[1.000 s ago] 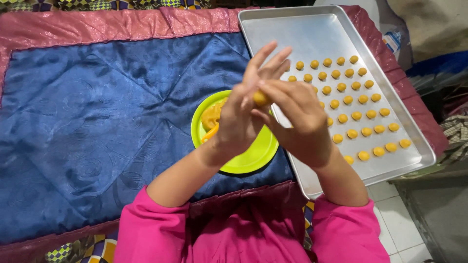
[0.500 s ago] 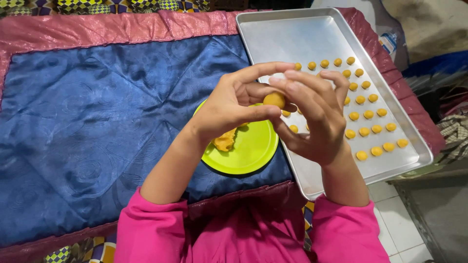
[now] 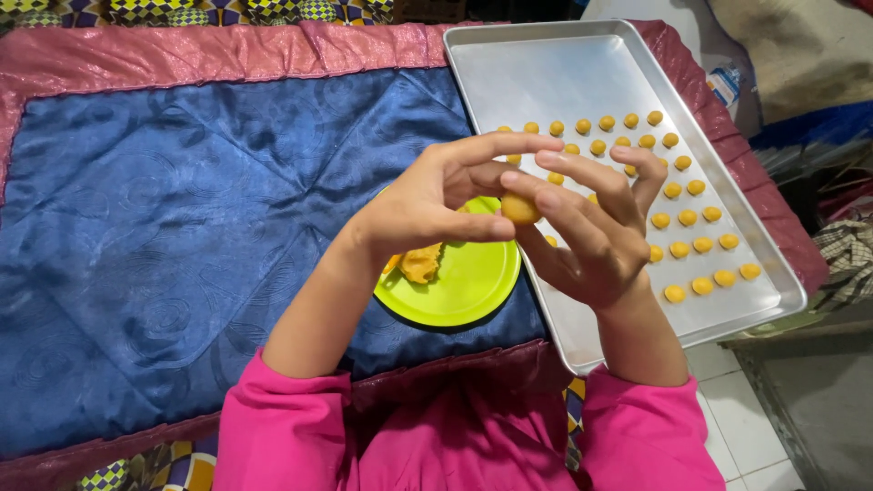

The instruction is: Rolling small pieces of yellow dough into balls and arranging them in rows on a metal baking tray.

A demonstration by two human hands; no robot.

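A small yellow dough ball (image 3: 519,208) is pinched between the fingertips of both hands above the plate's right edge. My left hand (image 3: 435,202) holds it from the left with thumb and fingers. My right hand (image 3: 591,232) cups it from the right, fingers spread over it. Below them a lime-green plate (image 3: 473,282) carries a lump of yellow dough (image 3: 421,263). To the right lies a metal baking tray (image 3: 564,73) with several small dough balls (image 3: 687,218) in rows.
A blue satin quilt (image 3: 182,218) with a pink border covers the surface under the plate and tray. Pink sleeves (image 3: 300,436) fill the bottom edge. White floor tiles (image 3: 737,409) show at the lower right, with cloth and clutter beyond the tray.
Both hands have turned the dough ball between the fingers, going from flat palms rubbing together to fingertips pinching it. Plate and tray stay put.
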